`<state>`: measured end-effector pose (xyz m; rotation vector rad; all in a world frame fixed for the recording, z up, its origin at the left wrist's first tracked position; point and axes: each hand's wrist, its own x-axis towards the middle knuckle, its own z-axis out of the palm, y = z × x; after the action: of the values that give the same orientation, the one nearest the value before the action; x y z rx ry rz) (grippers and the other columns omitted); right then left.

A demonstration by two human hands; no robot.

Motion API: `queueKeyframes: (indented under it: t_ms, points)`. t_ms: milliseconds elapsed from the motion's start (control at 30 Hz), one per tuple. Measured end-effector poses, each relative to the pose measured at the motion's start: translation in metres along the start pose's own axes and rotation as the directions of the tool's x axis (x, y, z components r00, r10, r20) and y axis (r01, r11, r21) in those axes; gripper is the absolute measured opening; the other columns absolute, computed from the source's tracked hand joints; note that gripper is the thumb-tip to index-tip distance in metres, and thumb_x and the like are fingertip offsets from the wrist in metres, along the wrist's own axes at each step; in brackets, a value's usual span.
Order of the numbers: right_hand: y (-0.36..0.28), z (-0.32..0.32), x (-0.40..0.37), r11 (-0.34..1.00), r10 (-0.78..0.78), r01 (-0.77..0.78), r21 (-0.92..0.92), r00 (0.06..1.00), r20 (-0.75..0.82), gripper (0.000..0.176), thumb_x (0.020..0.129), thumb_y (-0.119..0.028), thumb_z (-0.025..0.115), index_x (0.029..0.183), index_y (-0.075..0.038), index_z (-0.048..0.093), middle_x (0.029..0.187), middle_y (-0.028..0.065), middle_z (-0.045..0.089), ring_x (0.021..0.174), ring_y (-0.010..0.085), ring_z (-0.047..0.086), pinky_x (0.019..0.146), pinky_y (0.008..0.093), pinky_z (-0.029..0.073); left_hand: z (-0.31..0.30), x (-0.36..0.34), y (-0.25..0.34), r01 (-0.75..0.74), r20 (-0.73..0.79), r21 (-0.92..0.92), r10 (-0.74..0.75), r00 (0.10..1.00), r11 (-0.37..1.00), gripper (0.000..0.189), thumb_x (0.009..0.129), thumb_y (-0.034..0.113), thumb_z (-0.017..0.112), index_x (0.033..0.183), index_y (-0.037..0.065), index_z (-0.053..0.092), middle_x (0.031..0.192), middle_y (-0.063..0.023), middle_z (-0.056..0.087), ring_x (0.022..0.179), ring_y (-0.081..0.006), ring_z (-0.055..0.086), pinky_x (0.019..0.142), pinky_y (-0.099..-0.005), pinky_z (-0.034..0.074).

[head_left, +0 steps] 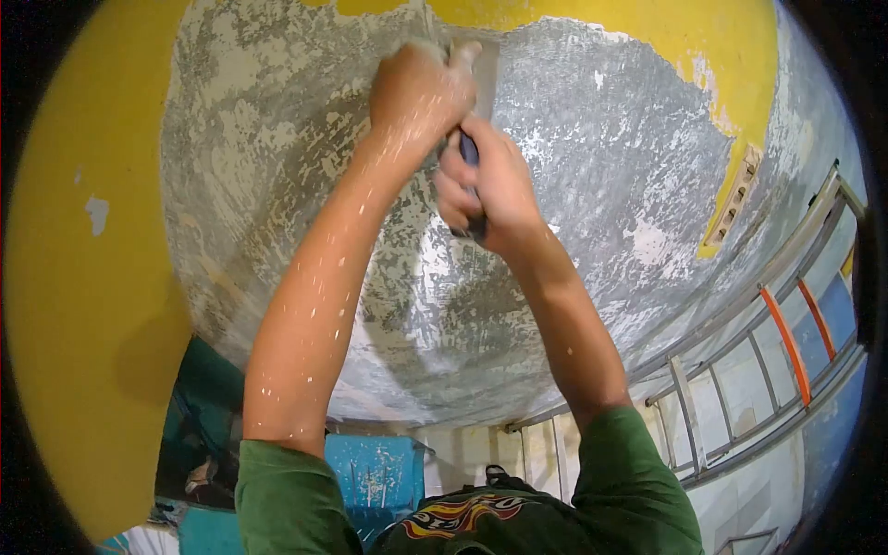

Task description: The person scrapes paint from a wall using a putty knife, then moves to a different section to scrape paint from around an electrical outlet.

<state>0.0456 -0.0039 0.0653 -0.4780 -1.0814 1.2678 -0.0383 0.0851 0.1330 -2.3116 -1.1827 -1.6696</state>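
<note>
A flat grey scraper (488, 79) with a dark handle is held against the patchy grey wall (592, 166). Its handle is wrapped by the right hand's closed fingers (455, 190), seemingly for control; beside its blade, the left hand (416, 88) is curled, perhaps for pressure, but its grip is blurred and cannot be told.

Right hand (495, 185): fingers wrapped round dark handle (470, 151).
Left hand (421, 88): just above right fingers, at the blade (488, 79); grip blurred.
Wall (592, 157): scraped grey, behind fingers.
Yellow paint (647, 23): ragged edge, just above left fingers.
Sockets (737, 196): well right of fingers.
Ladder (686, 412): lower right of fingers.
</note>
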Motion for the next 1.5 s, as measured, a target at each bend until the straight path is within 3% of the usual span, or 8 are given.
queueKeyframes:
  t_ms: [333,533,633,733,833,933,1133,1500]
  points:
    - [0.175,-0.193,-0.300,0.268,-0.078,-0.344,-0.900,0.923,-0.376,0.058,0.103,-0.048,0.041,0.075,0.000,0.058,0.058,0.0097,0.056,0.053,0.0236,0.055,0.053,0.0417,0.043,-0.007,-0.378,-0.121,0.334,0.881,-0.062,-0.106,0.461,0.940,0.054,0.096,0.036,0.053,0.136,0.000,0.051,0.114,-0.0255,0.063,0.106,-0.0350,0.063,0.095,-0.0450,0.049]
    - [0.198,-0.177,-0.534,0.327,0.241,-0.943,-0.057,0.141,-0.960,0.049,0.093,-0.043,0.065,0.083,0.005,0.062,0.071,0.0190,0.067,0.057,0.0245,0.069,0.044,0.0372,0.053,-0.024,-0.599,-0.193,0.431,0.922,0.124,0.057,-0.384,0.894,0.079,0.091,0.060,0.059,0.128,-0.010,0.055,0.128,-0.0328,0.059,0.123,-0.0410,0.057,0.103,-0.0446,0.045]
    - [0.186,-0.165,-0.570,0.374,0.221,-0.927,-0.007,0.096,-0.971,0.056,0.089,-0.049,0.070,0.076,0.005,0.062,0.066,0.0189,0.067,0.054,0.0229,0.068,0.043,0.0355,0.052,-0.009,-0.598,-0.167,0.535,0.968,0.069,0.073,-0.239,0.842,0.069,0.093,0.054,0.059,0.124,-0.008,0.058,0.115,-0.0333,0.064,0.113,-0.0393,0.063,0.094,-0.0442,0.049]
    - [0.197,-0.200,-0.574,0.071,-0.094,-0.846,-0.528,0.522,-0.848,0.047,0.099,-0.045,0.053,0.090,-0.003,0.070,0.069,0.0127,0.068,0.058,0.0260,0.064,0.055,0.0462,0.047,0.032,-0.589,-0.111,0.501,0.997,0.072,-0.066,-0.028,0.863,0.059,0.095,0.046,0.060,0.123,-0.006,0.058,0.106,-0.0302,0.067,0.107,-0.0377,0.067,0.088,-0.0421,0.051]
    - [0.150,-0.166,-0.507,0.554,0.136,-0.708,-0.439,0.597,-0.791,0.050,0.102,-0.045,0.049,0.107,0.001,0.066,0.096,0.0184,0.070,0.092,0.0262,0.065,0.084,0.0387,0.049,0.053,-0.561,-0.023,0.631,0.995,-0.083,0.026,0.099,0.771,0.046,0.097,0.035,0.060,0.123,-0.003,0.060,0.119,-0.0220,0.067,0.112,-0.0301,0.064,0.095,-0.0384,0.049]
    - [0.149,-0.158,-0.495,0.626,0.215,-0.627,-0.464,0.710,-0.670,0.055,0.105,-0.050,0.041,0.127,-0.004,0.062,0.119,0.0163,0.062,0.119,0.0221,0.053,0.104,0.0360,0.040,0.041,-0.529,0.063,0.699,0.981,-0.074,0.180,-0.079,0.711,0.049,0.100,0.036,0.058,0.129,-0.002,0.054,0.120,-0.0205,0.066,0.113,-0.0301,0.064,0.096,-0.0393,0.050]
    - [0.104,-0.122,-0.534,0.627,0.244,-0.623,-0.467,0.727,-0.642,0.053,0.106,-0.048,0.040,0.130,-0.005,0.060,0.075,0.0068,0.063,0.069,0.0123,0.058,0.064,0.0292,0.047,0.037,-0.599,0.133,0.868,0.863,0.007,0.435,-0.256,0.496,0.058,0.101,0.047,0.054,0.130,-0.003,0.053,0.113,-0.0156,0.068,0.103,-0.0251,0.066,0.092,-0.0352,0.051]
    - [0.052,-0.158,-0.706,0.587,0.234,-0.772,-0.242,0.448,-0.863,0.034,0.100,-0.028,0.057,0.088,0.004,0.057,0.064,0.0193,0.060,0.060,0.0258,0.063,0.057,0.0394,0.047,0.033,-0.687,0.262,0.785,0.938,-0.030,0.290,-0.192,0.619,0.048,0.107,0.036,0.042,0.122,-0.005,0.061,0.108,-0.0150,0.069,0.100,-0.0236,0.067,0.093,-0.0367,0.050]
